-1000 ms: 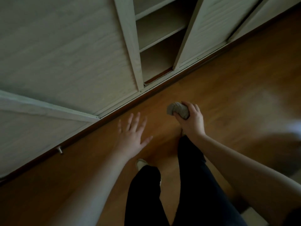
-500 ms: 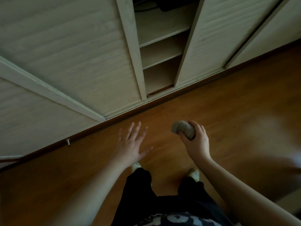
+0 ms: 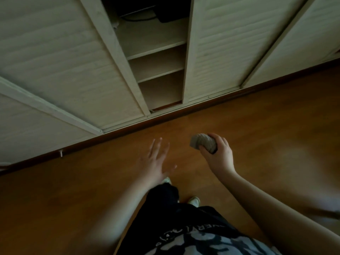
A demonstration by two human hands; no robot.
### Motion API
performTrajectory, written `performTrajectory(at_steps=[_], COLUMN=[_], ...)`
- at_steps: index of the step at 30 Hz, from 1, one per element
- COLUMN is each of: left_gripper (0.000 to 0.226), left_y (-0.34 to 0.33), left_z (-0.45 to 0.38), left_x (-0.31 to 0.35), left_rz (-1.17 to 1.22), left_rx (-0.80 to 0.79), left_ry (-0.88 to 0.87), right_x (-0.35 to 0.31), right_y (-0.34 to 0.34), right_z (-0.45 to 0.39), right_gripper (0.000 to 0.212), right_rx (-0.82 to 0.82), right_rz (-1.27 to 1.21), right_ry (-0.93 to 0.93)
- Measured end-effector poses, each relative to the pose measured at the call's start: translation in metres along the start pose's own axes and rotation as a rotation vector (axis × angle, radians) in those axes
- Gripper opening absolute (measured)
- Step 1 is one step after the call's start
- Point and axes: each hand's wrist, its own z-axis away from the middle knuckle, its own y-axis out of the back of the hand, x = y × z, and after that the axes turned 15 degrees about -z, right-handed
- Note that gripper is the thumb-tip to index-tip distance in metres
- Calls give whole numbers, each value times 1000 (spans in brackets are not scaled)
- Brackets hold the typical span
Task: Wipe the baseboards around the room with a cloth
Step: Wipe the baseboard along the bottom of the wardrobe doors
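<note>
We are standing over the wooden floor [image 3: 257,126], between stretches of wiping by our judgement, with nothing touching the baseboard [image 3: 128,133] under the sliding closet doors [image 3: 64,70]. Our right hand [image 3: 219,155] grips the balled grey cloth [image 3: 203,145] in curled fingers, held off the floor. Our left hand [image 3: 156,162] hangs spread, holding nothing. Next we likely need to crouch and press the cloth against the dark strip

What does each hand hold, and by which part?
The right hand grips a balled grey cloth around its near side, thumb underneath. The left hand holds nothing, its fingers spread.
</note>
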Motion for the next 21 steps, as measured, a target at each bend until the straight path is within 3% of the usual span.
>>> performTrajectory(at_steps=[5,12,21], left_gripper=[94,89,86], left_y=[-7,25,46], left_z=[-13,-95,-173], left_x=[-3,-13,4], left_rz=[-37,8,-50], left_rx=[24,44,13], left_ry=[34,40,81], right_x=[-12,-32,11], right_y=[-14,-1,25], right_z=[-56,-125,-205], right_gripper=[53,54,56], right_rx=[-84,-95,-217], right_rz=[16,21,23], right_ry=[36,104,82])
